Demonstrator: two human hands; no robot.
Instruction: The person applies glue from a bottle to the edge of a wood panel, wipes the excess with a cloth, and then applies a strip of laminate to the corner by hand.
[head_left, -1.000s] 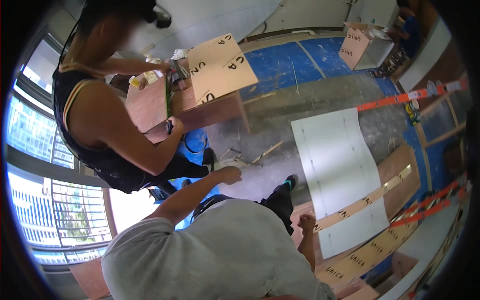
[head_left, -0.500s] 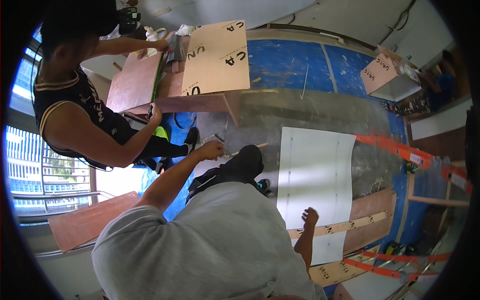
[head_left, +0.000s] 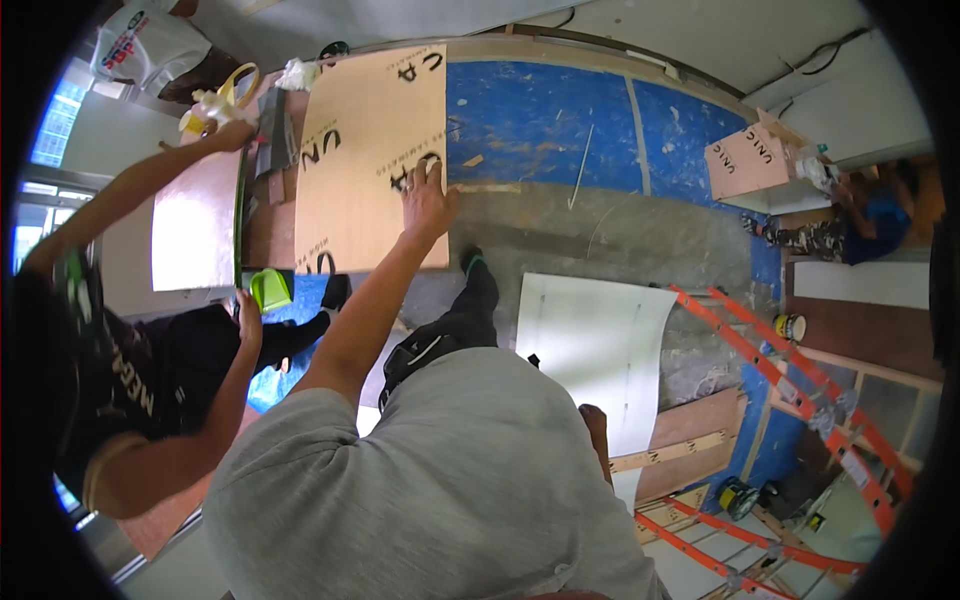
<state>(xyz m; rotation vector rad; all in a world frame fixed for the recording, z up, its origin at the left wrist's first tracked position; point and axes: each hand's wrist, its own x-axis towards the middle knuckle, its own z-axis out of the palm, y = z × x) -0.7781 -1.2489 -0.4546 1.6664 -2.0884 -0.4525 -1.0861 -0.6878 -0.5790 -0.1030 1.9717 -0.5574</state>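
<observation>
My left hand [head_left: 428, 208] reaches forward over the right edge of a tan printed laminate board [head_left: 370, 130]. Its fingers stretch out over the board; whether they press on it is hard to tell. The board lies on a reddish-brown worktable [head_left: 268, 225]. Low at my right side hangs my right hand [head_left: 594, 420], partly hidden by my body, with a large white sheet [head_left: 575, 340] on the floor beyond it. Its fingers cannot be made out. A co-worker's two hands are at a glossy panel [head_left: 195, 225] with a green-lined edge, left of the tan board.
An orange stepladder [head_left: 770, 365] stands at the right; orange ladder rails [head_left: 690, 545] also show lower right. Blue floor covering [head_left: 540, 120] spreads at the back. Another person crouches far right beside a tan box-shaped cabinet [head_left: 750, 165]. A green dustpan [head_left: 270, 290] sits below the worktable.
I have stepped forward to the worktable. My left hand has gone from a closed pose at my front to stretched fingers over the tan board. My right hand has drawn in beside my body.
</observation>
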